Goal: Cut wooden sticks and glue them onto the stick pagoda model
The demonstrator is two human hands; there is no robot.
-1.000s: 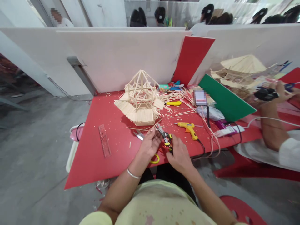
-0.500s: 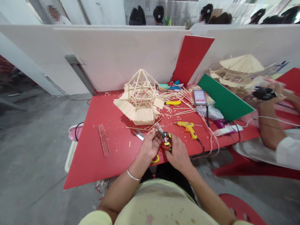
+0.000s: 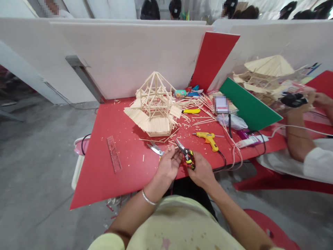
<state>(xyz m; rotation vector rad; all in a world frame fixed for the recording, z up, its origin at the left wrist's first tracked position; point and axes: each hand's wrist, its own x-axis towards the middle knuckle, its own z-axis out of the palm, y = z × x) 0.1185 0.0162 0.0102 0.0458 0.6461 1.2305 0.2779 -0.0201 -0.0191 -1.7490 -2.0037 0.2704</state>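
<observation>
"Across the red surface, what takes up the most room?"

"Two boards: a red board tilted at the back and a green board slanting on the right. Next, two stick models. The nearer model stands upright just beyond the hands, its upper frame bare-ribbed; the farther model sits past the green board, near a second person."

"And the wearer's hands?"

"Two, in front of the nearer model. The right hand has its grip wrapped around one pair of black-and-yellow cutters, blades pointing away from the body. The left hand is palm up beside those blades, fingers curled; whether its grip pinches something small, I can't tell."

"Any containers?"

"One plastic bag, crumpled beside the green board (what's in it, I can't make out)."

"Count the rest."

"One clear ruler off to the left, one yellow glue gun to the right of the cutters, one pair of scissors partly hidden by the left hand, one yellow knife-like tool by the nearer model. Loose sticks are too many to count."
</observation>
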